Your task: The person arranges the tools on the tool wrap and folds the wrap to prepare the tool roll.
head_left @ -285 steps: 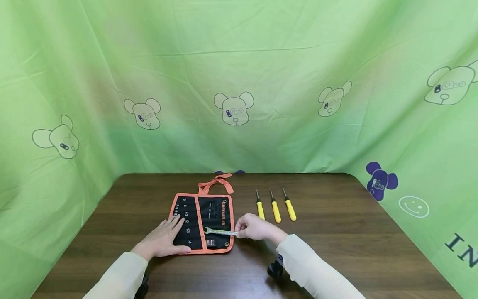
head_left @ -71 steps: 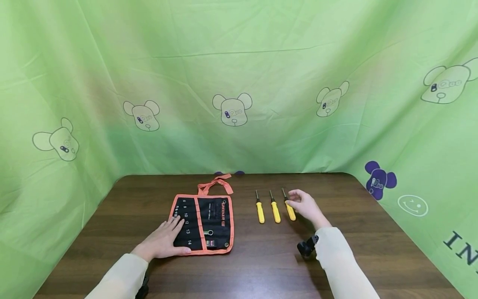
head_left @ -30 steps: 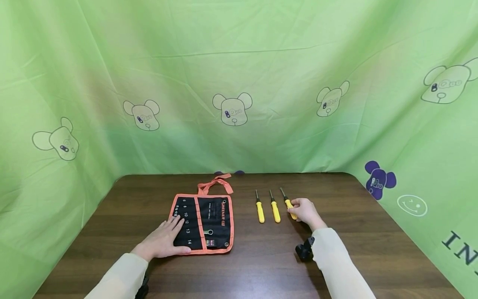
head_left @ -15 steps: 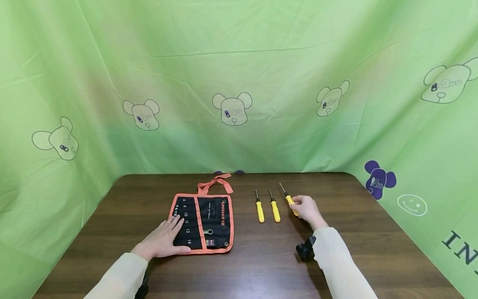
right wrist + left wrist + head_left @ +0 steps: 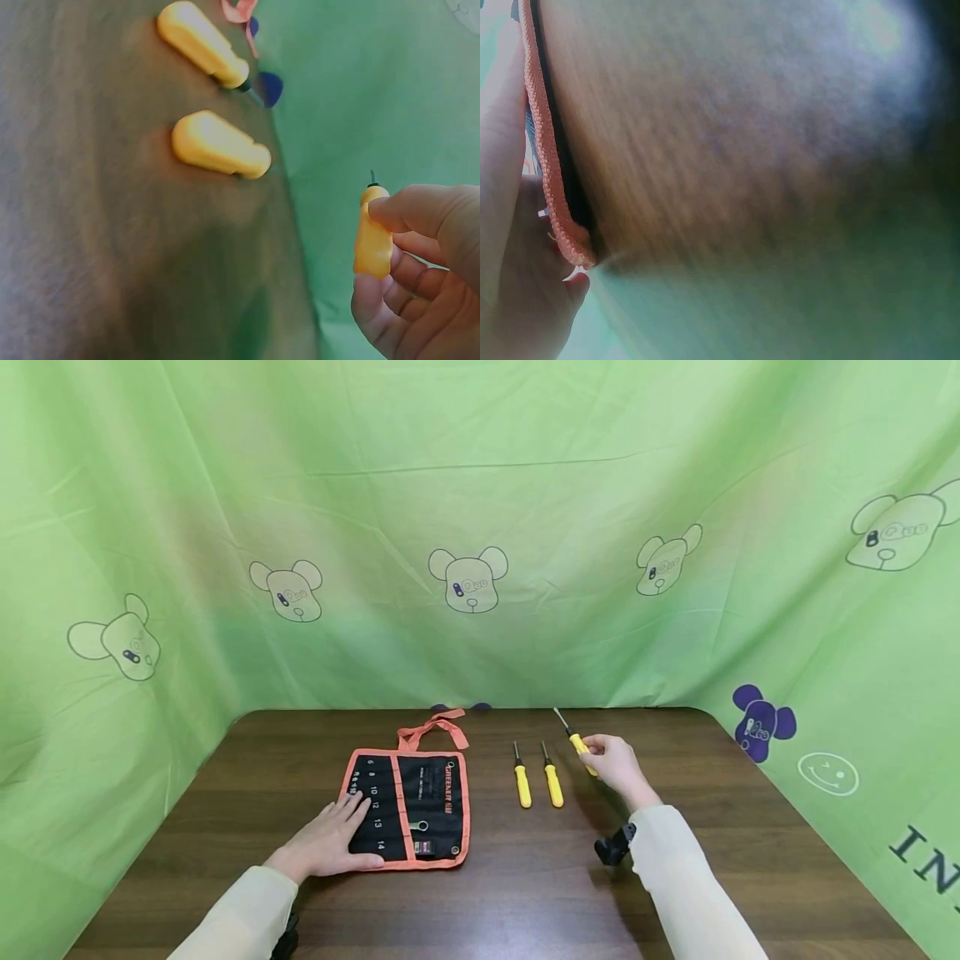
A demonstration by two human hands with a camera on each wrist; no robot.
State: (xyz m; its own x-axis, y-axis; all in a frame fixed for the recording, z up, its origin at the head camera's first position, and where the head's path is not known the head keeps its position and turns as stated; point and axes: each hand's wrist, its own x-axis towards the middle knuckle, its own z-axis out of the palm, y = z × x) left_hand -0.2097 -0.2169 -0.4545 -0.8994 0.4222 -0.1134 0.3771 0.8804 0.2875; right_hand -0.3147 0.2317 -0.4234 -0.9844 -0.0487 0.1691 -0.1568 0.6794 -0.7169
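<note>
Apparently at the pick-up stage, a right hand (image 5: 617, 766) pinches a yellow screwdriver (image 5: 577, 744) as the left hand (image 5: 324, 842) rests flat on a pouch (image 5: 423, 806); next likely calls for steady carrying.

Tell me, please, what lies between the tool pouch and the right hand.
Two yellow-handled screwdrivers lie on the table between them in the head view.

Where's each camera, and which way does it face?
Head: on the head, facing forward and down at the table; left hand, right hand, sleeves show.
Left wrist: worn there, looking at the orange-edged tool pouch; part of the left hand shows.
Right wrist: worn there, looking at the right hand pinching a yellow screwdriver.
Head and right wrist share that screwdriver plus two screwdrivers on the table.
</note>
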